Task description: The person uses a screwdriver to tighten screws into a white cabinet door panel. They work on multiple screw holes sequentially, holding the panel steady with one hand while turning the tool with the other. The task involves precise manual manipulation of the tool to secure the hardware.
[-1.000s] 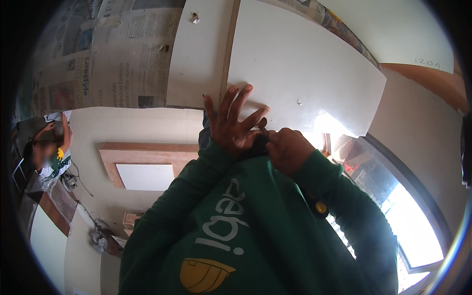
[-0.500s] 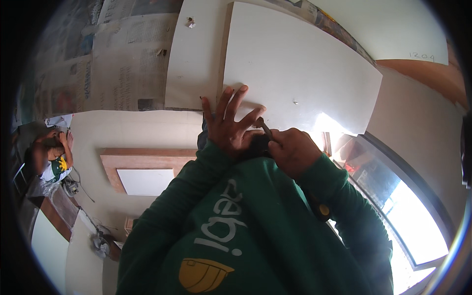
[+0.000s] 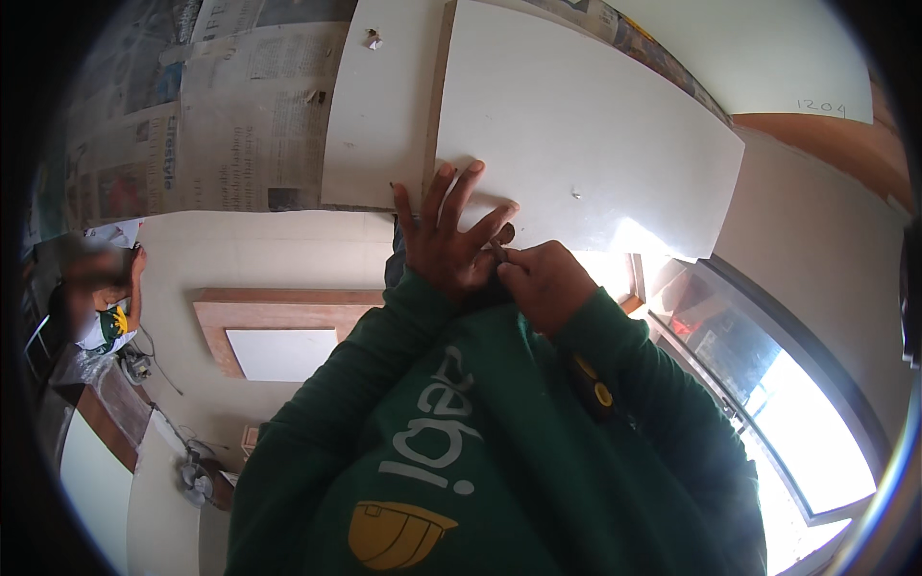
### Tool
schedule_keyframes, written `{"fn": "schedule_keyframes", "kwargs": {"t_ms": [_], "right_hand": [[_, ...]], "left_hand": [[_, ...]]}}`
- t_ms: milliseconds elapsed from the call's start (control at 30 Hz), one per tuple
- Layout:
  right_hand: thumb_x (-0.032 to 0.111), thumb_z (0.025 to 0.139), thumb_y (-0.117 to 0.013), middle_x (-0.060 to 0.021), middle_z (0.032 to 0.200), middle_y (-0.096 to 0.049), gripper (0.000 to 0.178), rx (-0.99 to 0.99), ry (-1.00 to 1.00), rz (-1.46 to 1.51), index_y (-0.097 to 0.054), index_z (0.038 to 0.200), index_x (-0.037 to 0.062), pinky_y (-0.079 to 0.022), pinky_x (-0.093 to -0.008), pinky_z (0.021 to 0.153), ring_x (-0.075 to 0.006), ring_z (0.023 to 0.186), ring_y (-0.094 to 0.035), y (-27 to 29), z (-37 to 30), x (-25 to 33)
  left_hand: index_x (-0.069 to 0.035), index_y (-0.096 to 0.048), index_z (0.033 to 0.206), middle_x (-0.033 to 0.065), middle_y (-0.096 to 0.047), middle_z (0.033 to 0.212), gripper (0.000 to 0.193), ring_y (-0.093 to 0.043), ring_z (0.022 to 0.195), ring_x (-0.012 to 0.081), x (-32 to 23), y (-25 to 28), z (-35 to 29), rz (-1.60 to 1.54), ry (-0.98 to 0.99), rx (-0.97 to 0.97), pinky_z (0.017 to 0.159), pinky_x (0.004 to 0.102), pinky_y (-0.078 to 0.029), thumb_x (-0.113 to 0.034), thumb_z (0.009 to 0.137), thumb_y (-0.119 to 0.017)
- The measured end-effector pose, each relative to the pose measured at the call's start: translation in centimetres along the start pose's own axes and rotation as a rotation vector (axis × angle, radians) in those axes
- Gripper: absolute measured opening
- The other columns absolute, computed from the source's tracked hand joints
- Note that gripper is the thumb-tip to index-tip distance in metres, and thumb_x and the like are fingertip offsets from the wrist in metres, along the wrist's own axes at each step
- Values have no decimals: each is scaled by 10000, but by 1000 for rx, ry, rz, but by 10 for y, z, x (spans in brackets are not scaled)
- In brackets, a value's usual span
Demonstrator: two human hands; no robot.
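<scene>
My left hand [image 3: 447,235] presses on the near edge of a white board [image 3: 586,125], its fingers spread and some of the fingertips resting on the top face. Just to its right, my right hand [image 3: 547,283] is closed around a slim dark tool [image 3: 498,252] at that same edge. Only a short piece of the tool shows between the hands, so its kind cannot be made out. A small brownish end [image 3: 505,233] shows by my left hand's fingers. The board's edge behind the hands is hidden.
Under the board lies another white panel [image 3: 379,115], on a surface covered with newspaper [image 3: 230,144]. A wooden frame with a white panel [image 3: 283,355] is on the floor. Another person [image 3: 110,298] sits at far left near cables. A bright window [image 3: 807,422] stands at right.
My right hand has moved left and slightly up, closer to my left hand, and the tool has shifted with it. My left hand stays nearly in place. The other person's arm has moved.
</scene>
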State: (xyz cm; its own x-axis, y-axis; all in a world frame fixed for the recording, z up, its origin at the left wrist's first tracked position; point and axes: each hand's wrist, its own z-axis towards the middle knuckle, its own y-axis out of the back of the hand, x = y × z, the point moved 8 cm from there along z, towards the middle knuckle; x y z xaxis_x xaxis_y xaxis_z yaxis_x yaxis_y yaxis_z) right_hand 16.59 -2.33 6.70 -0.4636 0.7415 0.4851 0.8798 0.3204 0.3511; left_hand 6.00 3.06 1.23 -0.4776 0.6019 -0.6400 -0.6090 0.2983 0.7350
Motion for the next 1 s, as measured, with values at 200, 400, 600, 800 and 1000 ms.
{"fn": "schedule_keyframes", "kwargs": {"t_ms": [200, 400, 600, 800, 1000], "right_hand": [[241, 1094, -529, -238, 973, -730, 315, 1, -69, -268, -596, 1342, 59, -567, -553, 849, -467, 935, -721, 15, -27, -14], [90, 1050, -560, -258, 873, -725, 377, -75, 55, -506, -540, 1424, 45, -554, -562, 756, -463, 869, -730, 22, -30, -20], [108, 1070, -503, -273, 928, -746, 399, 45, 23, -431, -512, 1466, 59, -549, -589, 782, -487, 874, -733, 10, -23, -12], [136, 1059, -527, -272, 925, -750, 418, 96, -52, -557, -496, 1473, 81, -563, -601, 798, -481, 895, -743, 1, -20, -8], [174, 1048, -574, -230, 890, -757, 421, 81, -96, -698, -504, 1458, 106, -581, -592, 793, -446, 881, -762, 6, -20, -7]], "left_hand": [[-383, -716, 1366, 64, -446, 1697, 561, -332, 1618, 323, 3, 5, 3, -33, -2, 53, 1243, 814, -96, -557, 843, -822], [-353, -734, 1349, 95, -429, 1701, 529, -339, 1596, 378, 4, 5, 5, -24, -16, 101, 1195, 838, -135, -651, 912, -730], [-362, -721, 1354, 65, -407, 1726, 597, -300, 1633, 321, 4, 6, 4, -89, 10, 59, 1235, 828, -98, -507, 794, -866], [-349, -731, 1330, 70, -420, 1719, 584, -300, 1635, 322, 6, 5, 2, -103, -2, 37, 1231, 834, -78, -508, 781, -852], [-342, -725, 1341, 74, -413, 1722, 588, -306, 1633, 326, 5, 3, 2, -106, -5, 51, 1231, 833, -65, -507, 789, -843]]}}
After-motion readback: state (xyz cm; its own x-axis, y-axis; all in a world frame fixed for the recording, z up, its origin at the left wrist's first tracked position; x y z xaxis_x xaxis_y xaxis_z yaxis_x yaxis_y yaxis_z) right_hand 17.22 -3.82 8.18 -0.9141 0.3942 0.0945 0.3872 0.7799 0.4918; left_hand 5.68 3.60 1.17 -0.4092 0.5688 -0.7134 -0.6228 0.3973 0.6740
